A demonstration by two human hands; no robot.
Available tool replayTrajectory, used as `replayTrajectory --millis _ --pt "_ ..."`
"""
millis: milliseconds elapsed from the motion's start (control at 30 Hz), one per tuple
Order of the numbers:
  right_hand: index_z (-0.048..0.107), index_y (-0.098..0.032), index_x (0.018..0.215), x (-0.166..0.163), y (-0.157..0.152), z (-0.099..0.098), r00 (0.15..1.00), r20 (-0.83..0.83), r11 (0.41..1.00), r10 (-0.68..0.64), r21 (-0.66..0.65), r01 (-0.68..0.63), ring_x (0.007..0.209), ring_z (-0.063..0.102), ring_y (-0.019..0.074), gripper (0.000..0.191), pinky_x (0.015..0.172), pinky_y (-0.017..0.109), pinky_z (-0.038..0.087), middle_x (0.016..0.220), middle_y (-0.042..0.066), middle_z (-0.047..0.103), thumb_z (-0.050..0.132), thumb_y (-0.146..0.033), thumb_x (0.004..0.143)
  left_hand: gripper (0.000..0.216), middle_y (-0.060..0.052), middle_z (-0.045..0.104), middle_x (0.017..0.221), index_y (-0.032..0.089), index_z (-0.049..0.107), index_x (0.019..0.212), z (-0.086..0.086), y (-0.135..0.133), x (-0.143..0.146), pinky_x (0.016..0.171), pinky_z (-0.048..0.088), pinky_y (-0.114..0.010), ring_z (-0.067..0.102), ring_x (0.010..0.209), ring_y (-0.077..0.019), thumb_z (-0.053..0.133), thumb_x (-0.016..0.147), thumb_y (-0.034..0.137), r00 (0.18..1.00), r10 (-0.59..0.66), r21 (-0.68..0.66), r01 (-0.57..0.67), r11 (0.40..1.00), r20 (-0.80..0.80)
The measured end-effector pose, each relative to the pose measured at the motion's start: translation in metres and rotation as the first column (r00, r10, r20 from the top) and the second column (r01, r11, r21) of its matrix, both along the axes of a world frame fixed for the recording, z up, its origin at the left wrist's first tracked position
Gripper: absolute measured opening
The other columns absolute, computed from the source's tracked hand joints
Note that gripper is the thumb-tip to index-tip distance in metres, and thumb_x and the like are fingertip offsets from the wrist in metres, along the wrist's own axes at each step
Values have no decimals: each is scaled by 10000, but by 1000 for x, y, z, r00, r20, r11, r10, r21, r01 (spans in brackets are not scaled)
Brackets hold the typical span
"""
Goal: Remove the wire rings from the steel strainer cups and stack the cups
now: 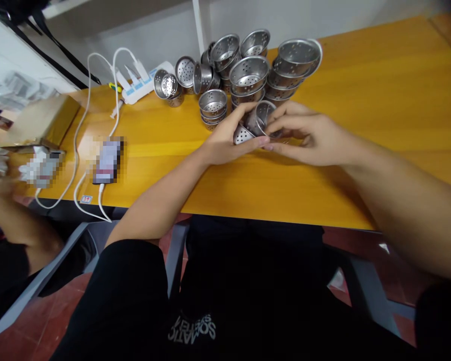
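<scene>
Between my hands, just above the wooden table, are small perforated metal cups, tilted on their side. My left hand is wrapped round them from the left, its thumb along the near side. At the rim on the right, my right hand grips with its fingers curled; part of the rim is hidden behind them. Just beyond my hands stand stacked perforated metal cups, with a smaller stack to the left and a leaning stack to the right.
More perforated cups lie loosely near a white power strip. White cables run to a phone and to another device at left. A cardboard box sits behind. Another person's arm is at the left edge.
</scene>
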State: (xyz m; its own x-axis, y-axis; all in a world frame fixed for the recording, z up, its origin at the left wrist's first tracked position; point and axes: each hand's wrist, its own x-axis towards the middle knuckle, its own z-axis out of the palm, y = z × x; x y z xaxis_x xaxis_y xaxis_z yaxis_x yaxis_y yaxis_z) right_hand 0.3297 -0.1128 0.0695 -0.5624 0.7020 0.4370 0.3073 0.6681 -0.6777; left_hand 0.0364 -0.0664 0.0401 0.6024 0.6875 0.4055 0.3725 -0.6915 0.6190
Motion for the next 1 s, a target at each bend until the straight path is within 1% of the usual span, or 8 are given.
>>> replayTrajectory --millis 100,233,400,500,567,767,900,1000 --pt "923 -394 1173 6 3 1 1000 20 1000 -12 12 12 1295 761 396 464 1112 678 741 1406 125 759 876 -852 1121 961 -90 797 1689 366 644 1785 -3 6 -3 1450 663 -684 775 1711 -457 819 1108 1025 1000 1 -21 -1 1000 -21" --pt "953 -425 1130 11 6 2 1000 1 999 -11 -34 11 1309 757 436 486 1209 772 713 1420 130 781 899 -903 1069 1014 -101 808 1676 361 669 1757 -6 14 -10 1425 668 -654 791 1663 -460 837 1049 1067 1000 -1 -32 1 999 -5" --pt "926 -376 1097 14 9 1 999 35 999 -40 -3 40 1436 736 465 536 1276 791 674 1524 145 739 865 -909 1101 1053 -119 817 1695 352 733 1691 -6 21 -14 1443 646 -652 774 1667 -472 890 963 1096 1000 -22 -34 22 999 -18" --pt "892 -368 1070 15 11 1 998 38 998 -55 12 54 1585 685 502 583 1393 827 586 1615 147 734 865 -950 1082 1001 -125 838 1650 346 773 1635 -3 21 -15 1428 651 -669 792 1629 -474 937 953 1060 999 -23 -41 22 999 -44" --pt "864 -368 1065 16 13 1 998 56 999 -33 16 32 1592 698 490 605 1449 829 534 1606 139 759 828 -971 1096 986 -120 855 1611 340 792 1603 -2 21 -16 1402 668 -654 816 1579 -464 950 944 1055 998 -43 -55 40 998 -46" --pt "823 -350 1104 20 15 2 993 114 1000 29 -2 -29 1545 757 437 621 1404 720 595 1562 144 797 793 -969 1132 963 -104 883 1581 313 793 1618 -6 21 -17 1356 697 -585 858 1512 -430 945 978 1016 992 -110 -81 105 991 -56" --pt "826 -346 1121 22 16 0 985 174 1000 12 -14 -9 1534 756 446 676 1371 715 622 1568 159 796 745 -1017 1125 927 -117 883 1606 302 800 1632 -9 22 -16 1366 696 -597 860 1519 -436 986 991 945 991 -109 -69 105 992 -72" --pt "843 -374 1128 23 18 -4 983 184 1000 13 -7 -12 1494 767 443 646 1342 732 649 1537 137 799 739 -1012 1127 916 -112 899 1587 307 816 1608 -8 22 -15 1351 707 -587 868 1505 -432 1017 970 932 991 -111 -76 105 991 -78"
